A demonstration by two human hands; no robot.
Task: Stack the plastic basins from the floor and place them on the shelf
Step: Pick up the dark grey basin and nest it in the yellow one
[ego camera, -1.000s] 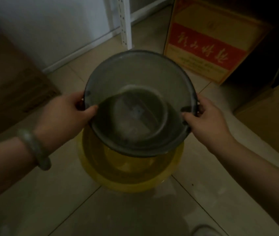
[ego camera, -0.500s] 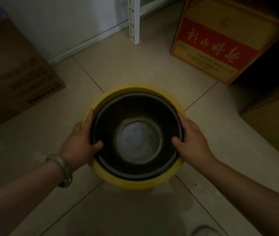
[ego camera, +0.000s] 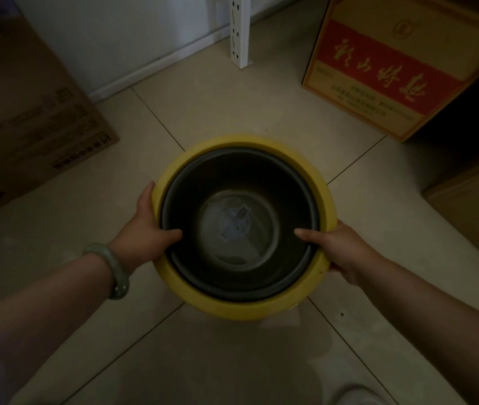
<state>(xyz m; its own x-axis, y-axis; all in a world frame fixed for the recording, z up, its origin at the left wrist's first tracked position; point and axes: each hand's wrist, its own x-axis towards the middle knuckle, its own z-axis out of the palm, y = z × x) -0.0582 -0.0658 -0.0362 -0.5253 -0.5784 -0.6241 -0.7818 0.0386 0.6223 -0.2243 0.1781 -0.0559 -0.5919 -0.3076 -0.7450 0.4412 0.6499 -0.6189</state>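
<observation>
I counted two round plastic basins, one nested inside the other: a dark grey round plastic basin [ego camera: 241, 226] sat inside a wider yellow round plastic basin [ego camera: 327, 206], whose rim ringed it all the way round. Both hands were on the stack. The left hand [ego camera: 144, 232] clasped the left rim, thumb hooked over into the grey basin and fingers down the yellow wall outside. The right hand [ego camera: 340, 249] gripped the right rim the same way, thumb lying inside the grey one. I saw one pale green bangle [ego camera: 112, 270] on the left wrist. The stack was over the beige tiled floor [ego camera: 226, 106], at a crossing of grout lines; in the dim light I could not tell whether it rested on the tiles or was just clear of them. Around it I counted three cardboard boxes: one brown cardboard box [ego camera: 27, 112] at the left, one red-and-yellow printed carton [ego camera: 384, 71] at the upper right, and one plain brown box [ego camera: 472, 211] at the right edge. One white perforated shelf upright [ego camera: 239, 33] stood by the wall.
</observation>
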